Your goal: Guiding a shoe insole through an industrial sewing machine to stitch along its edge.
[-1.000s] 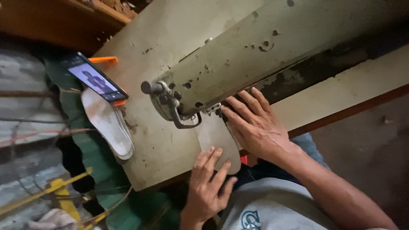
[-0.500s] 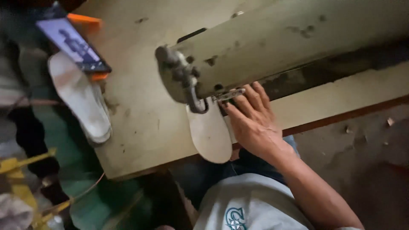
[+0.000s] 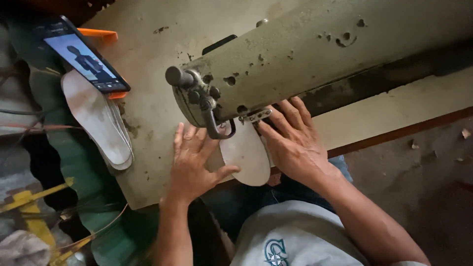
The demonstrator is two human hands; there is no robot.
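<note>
White shoe sole (image 3: 245,156) under the sewing machine (image 3: 276,69).
Left hand (image 3: 194,165) and right hand (image 3: 293,143) lie flat, fingers spread, either side; its length points toward the person.

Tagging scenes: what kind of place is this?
Likely a small shoe-making workshop: a worn industrial sewing machine, a white insole under both hands at its needle end, more stacked insoles on the scuffed table.
</note>
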